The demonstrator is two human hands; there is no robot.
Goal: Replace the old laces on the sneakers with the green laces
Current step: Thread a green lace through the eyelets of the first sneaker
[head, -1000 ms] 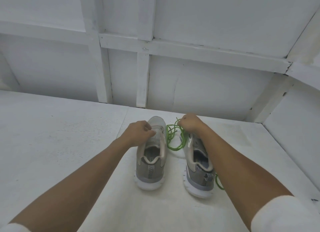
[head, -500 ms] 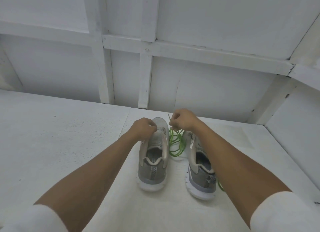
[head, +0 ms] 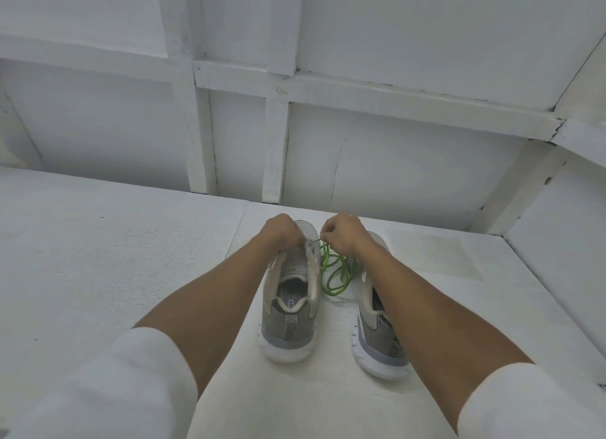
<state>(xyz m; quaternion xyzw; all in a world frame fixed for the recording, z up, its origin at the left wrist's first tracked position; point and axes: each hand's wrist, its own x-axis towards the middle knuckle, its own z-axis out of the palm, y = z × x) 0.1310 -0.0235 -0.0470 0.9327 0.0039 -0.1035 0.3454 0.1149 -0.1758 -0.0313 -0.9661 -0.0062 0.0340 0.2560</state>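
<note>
Two grey sneakers with white soles stand heel toward me on the white floor. My left hand [head: 282, 233] grips the eyelet edge near the toe of the left sneaker [head: 290, 311]. My right hand [head: 341, 233] pinches one end of the green lace [head: 334, 273] right beside that eyelet edge. The rest of the lace lies in loose loops between the shoes. My right forearm covers much of the right sneaker [head: 377, 337]. No old lace shows in either shoe.
A white panelled wall [head: 328, 137] with wooden battens rises just beyond the shoes. A second wall closes the right side [head: 557, 242]. The white floor [head: 114, 258] stretches out to the left.
My right hand has moved left from the right sneaker to the left sneaker's eyelets, carrying the lace end. My view has come closer to the shoes.
</note>
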